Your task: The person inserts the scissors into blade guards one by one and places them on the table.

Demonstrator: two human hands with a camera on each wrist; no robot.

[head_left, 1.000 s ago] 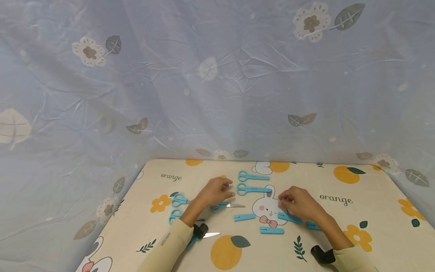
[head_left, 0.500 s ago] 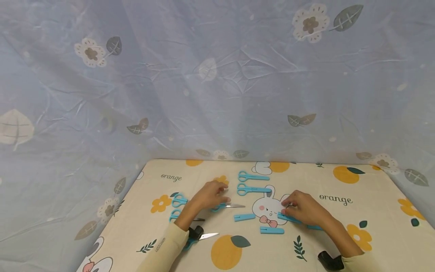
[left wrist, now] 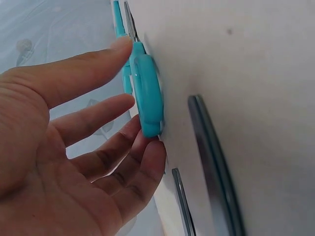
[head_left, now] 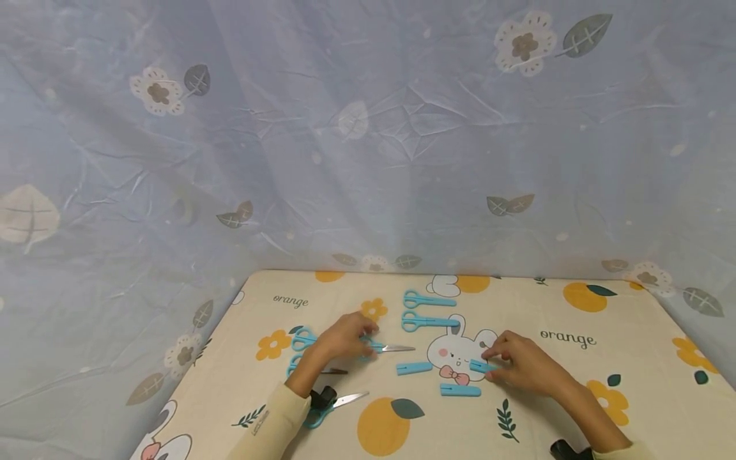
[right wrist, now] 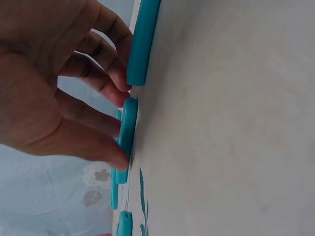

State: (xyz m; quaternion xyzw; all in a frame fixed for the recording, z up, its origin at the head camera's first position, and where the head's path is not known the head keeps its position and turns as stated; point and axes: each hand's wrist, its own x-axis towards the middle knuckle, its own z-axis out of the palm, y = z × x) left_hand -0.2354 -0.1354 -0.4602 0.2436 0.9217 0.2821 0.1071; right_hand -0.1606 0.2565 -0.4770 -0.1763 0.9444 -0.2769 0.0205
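My left hand [head_left: 345,338] hovers low over unsheathed scissors, their pointed blades [head_left: 398,349] showing past the fingers. In the left wrist view its thumb and fingers spread round the blue scissor handle [left wrist: 150,93]. At a light-blue blade cap [head_left: 480,366] my right hand [head_left: 523,364] is low, index finger on the far side and thumb on the near side. The right wrist view shows that cap [right wrist: 129,118] beside the thumb and index finger, with another cap [right wrist: 143,44] near the other fingers. The head view hides that second cap behind the hand.
Two capped scissors, an upper pair [head_left: 431,299] and a lower pair [head_left: 434,321], lie at the back. Uncapped scissors [head_left: 303,338] lie left, others [head_left: 315,416] nearer the front. Loose caps, one [head_left: 414,368] and another [head_left: 460,390], lie mid-table. A patterned curtain [head_left: 368,160] hangs behind.
My left hand has come back toward the front left, onto the scissor handle. The right hand has moved right and nearer, down to the cap. The scissors and caps have stayed put.
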